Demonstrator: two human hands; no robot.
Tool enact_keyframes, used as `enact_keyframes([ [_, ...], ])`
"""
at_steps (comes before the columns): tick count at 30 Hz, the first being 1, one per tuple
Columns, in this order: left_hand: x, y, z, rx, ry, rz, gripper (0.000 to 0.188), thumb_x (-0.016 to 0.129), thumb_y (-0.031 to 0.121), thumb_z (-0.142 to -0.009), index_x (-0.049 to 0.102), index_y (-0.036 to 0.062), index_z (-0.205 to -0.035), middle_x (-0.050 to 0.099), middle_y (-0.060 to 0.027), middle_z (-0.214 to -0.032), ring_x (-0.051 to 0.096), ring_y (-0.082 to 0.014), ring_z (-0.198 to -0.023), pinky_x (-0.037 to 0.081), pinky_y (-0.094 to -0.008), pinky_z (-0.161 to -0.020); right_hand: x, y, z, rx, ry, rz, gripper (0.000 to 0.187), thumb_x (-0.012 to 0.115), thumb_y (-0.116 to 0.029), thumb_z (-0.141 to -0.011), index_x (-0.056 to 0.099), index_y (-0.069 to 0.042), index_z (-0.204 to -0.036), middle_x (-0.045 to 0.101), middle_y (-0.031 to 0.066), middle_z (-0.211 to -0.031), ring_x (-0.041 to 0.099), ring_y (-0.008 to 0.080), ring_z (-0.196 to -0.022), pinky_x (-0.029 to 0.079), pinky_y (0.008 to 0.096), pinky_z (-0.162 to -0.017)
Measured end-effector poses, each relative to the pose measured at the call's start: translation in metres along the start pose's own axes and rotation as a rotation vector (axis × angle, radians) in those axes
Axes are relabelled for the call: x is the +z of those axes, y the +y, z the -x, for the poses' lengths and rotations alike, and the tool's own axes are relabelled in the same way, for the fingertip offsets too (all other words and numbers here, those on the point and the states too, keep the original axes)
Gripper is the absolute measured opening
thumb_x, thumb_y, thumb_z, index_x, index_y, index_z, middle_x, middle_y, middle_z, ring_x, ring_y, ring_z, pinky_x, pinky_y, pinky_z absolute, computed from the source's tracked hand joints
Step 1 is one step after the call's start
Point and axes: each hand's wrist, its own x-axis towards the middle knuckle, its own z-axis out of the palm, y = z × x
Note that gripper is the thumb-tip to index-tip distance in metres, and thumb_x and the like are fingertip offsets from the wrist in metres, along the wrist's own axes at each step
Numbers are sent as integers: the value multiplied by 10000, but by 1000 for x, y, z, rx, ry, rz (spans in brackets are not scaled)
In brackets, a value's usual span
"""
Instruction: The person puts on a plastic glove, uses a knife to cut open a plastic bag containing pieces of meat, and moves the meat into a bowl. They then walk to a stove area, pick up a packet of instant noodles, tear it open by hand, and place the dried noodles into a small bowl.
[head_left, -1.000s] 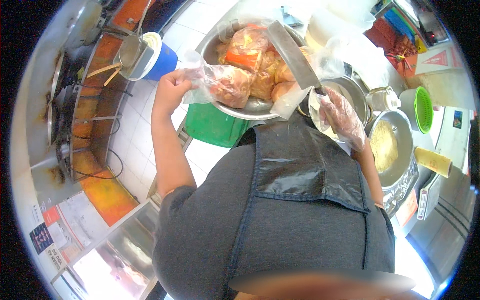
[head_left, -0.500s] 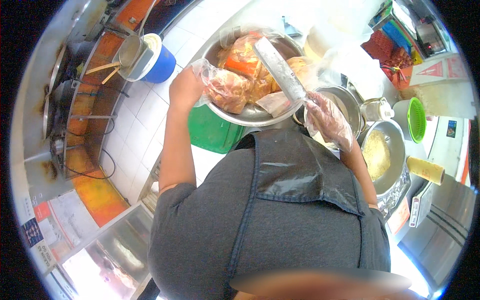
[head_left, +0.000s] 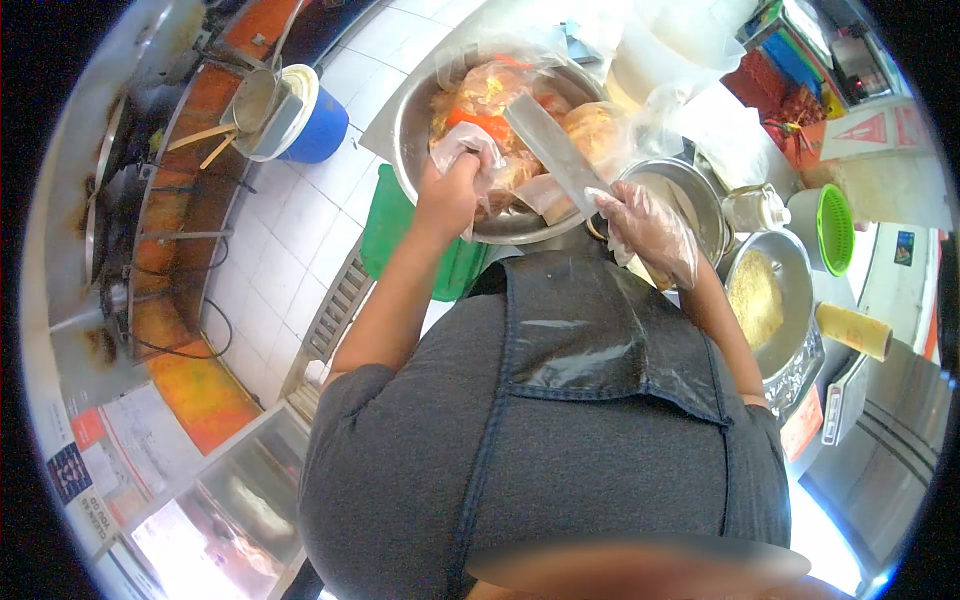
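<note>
A wide steel bowl [head_left: 408, 130] in front of me holds several clear plastic bags [head_left: 490, 95] of meat in orange-red marinade. My left hand [head_left: 450, 195], bare, is closed around the gathered plastic of one bag [head_left: 468, 142] above the bowl's near left side. In a clear plastic glove, my right hand [head_left: 655, 235] is wrapped round the handle of a cleaver [head_left: 548, 145]. Its broad blade points up and left over the bags in the bowl. Whether the blade touches them I cannot tell.
Beneath the bowl is a green crate [head_left: 395, 235]. To the right stand a steel pot [head_left: 715, 215], a white jug [head_left: 755, 210], a green basket [head_left: 835, 230] and a pan of pale crumbs [head_left: 755, 300]. A blue bucket [head_left: 325, 125] with strainers on it stands left.
My left hand has moved right and slightly down, from the bowl's left rim to its near side, with the bag's plastic bunched in it. The cleaver has hardly shifted.
</note>
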Motion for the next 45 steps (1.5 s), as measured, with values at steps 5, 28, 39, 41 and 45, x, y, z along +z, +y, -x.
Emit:
enact_keyframes([
  [5, -7, 5, -6, -160, -135, 135, 189, 555, 125, -868, 603, 8, -1009, 646, -73, -966, 616, -187, -923, 484, -322, -800, 4, 3, -18, -16, 12, 151, 498, 440, -434, -1035, 579, -4, -827, 538, 64, -616, 555, 160, -567, 452, 344, -554],
  [28, -15, -32, 35, 244, -103, -1106, 217, 655, 113, -764, 668, 72, -976, 671, -107, -976, 666, -311, -901, 545, -440, -732, 81, 0, -90, -474, -75, 719, 436, 449, -350, -1032, 629, 40, -956, 657, 283, -794, 677, 412, -757, 517, 509, -662],
  [39, 4, -42, 17, 313, -101, -952, 237, 697, 259, -815, 680, 80, -970, 662, -155, -754, 660, -356, -718, 513, -467, -628, 83, 23, -98, -495, -256, 761, 263, 526, -211, -926, 652, -11, -1041, 686, 199, -778, 696, 362, -713, 536, 482, -628],
  [41, 9, -45, 10, 410, -142, -1051, 245, 693, 279, -843, 693, 40, -896, 663, -173, -719, 660, -377, -690, 514, -478, -614, 92, 29, -102, -606, -268, 845, 258, 549, -215, -902, 646, -27, -1050, 687, 197, -775, 696, 361, -716, 537, 480, -628],
  [45, -5, -47, -8, 266, -66, -1024, 298, 672, 302, -885, 696, 28, -771, 666, -190, -679, 661, -394, -654, 513, -481, -601, 95, 10, -73, -510, -304, 683, 271, 486, -182, -968, 618, 50, -1011, 648, 226, -728, 662, 396, -679, 513, 496, -622],
])
